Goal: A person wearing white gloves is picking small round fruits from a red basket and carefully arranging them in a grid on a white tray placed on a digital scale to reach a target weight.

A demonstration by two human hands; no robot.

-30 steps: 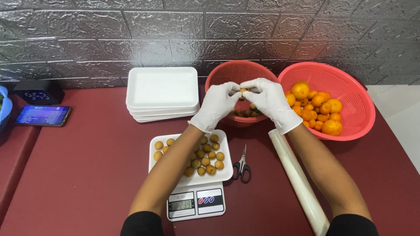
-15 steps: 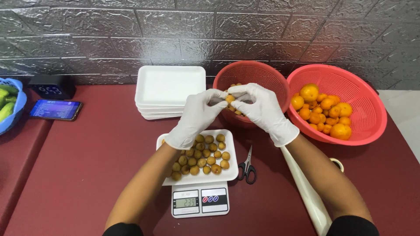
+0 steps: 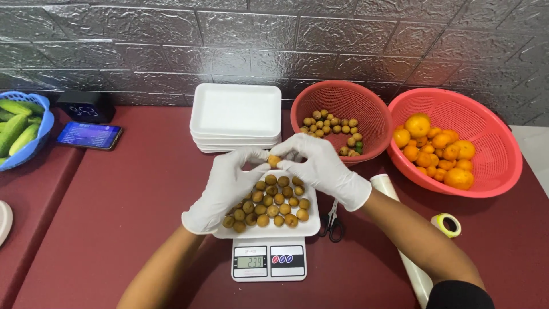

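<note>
Both my hands wear white gloves and meet over a white foam tray (image 3: 309, 229) of several small brown round fruits (image 3: 269, 203). The tray rests on a small digital scale (image 3: 269, 260). My left hand (image 3: 223, 191) and my right hand (image 3: 320, 169) pinch one small brown fruit (image 3: 275, 161) together between the fingertips, just above the tray's far edge. Behind them a red basket (image 3: 337, 97) holds more of the same brown fruits (image 3: 334, 129).
A stack of white foam trays (image 3: 235, 117) stands at the back. A second red basket (image 3: 474, 126) holds oranges (image 3: 434, 146). Scissors (image 3: 331, 223), a roll of cling film (image 3: 409, 263) and a tape roll (image 3: 449, 224) lie right. A blue basket of cucumbers (image 3: 20, 129), phone (image 3: 90, 135) and black device (image 3: 86, 106) sit left.
Both hands have come down and toward me from over the red basket to just above the tray, still pinching one fruit. The camera view shifted right and lower.
</note>
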